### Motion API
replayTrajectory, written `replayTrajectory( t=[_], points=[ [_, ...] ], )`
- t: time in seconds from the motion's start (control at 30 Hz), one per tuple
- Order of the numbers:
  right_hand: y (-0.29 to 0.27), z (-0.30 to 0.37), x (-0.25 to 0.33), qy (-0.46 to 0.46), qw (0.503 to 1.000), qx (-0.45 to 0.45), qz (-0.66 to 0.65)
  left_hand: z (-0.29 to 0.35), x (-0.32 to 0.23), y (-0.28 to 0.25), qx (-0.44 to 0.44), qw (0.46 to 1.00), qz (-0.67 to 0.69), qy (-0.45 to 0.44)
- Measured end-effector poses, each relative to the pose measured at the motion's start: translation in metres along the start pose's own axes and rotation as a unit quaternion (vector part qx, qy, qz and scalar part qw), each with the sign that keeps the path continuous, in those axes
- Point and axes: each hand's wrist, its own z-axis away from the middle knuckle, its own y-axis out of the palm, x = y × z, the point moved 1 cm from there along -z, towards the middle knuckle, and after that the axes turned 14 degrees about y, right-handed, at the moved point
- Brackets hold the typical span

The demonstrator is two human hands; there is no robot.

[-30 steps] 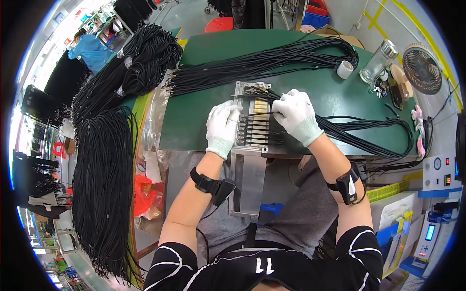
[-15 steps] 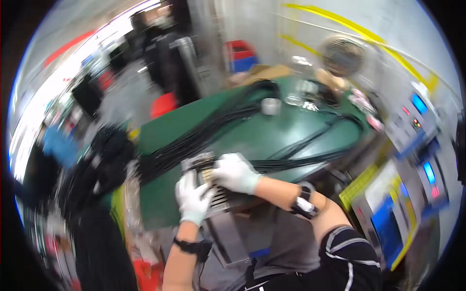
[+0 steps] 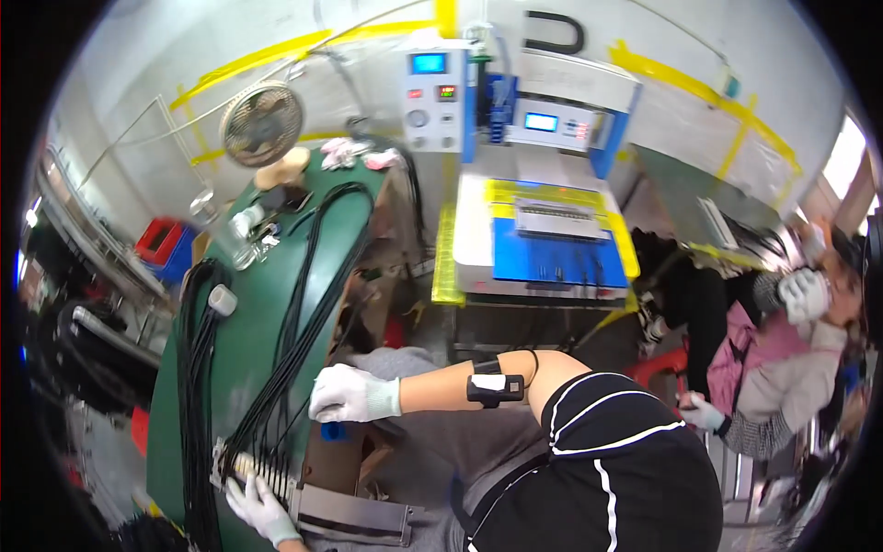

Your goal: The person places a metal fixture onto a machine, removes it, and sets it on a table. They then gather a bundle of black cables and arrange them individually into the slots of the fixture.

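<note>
left hand [image 3: 260, 506] spread flat on metal jig [image 3: 303, 501], thin black cables [image 3: 276, 377] slotted in side by side

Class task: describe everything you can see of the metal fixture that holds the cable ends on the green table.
The metal fixture is a grey comb-like plate lying flat at the green table's near edge. Black cables run into its parallel slots, ends side by side. A flat grey plate extends from it. The white-gloved left hand rests on it; the right hand is off it, beside the cables.
</note>
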Motion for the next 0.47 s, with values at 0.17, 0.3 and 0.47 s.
replayTrajectory(
  t=[0.17, 0.3, 0.47],
  points=[
    [-0.037, 0.063, -0.025, 0.123, 0.990, -0.036, 0.053, -0.008, 0.072, 0.027, 0.036, 0.997, -0.054, 0.029],
    [-0.055, 0.087, -0.034, 0.128, 0.986, -0.073, 0.077, -0.018, 0.076, 0.040, 0.061, 0.995, -0.079, 0.032],
    [-0.099, 0.093, -0.005, 0.309, 0.948, 0.011, 0.071, -0.005, 0.056, 0.019, -0.002, 0.997, -0.053, 0.047]
  ],
)
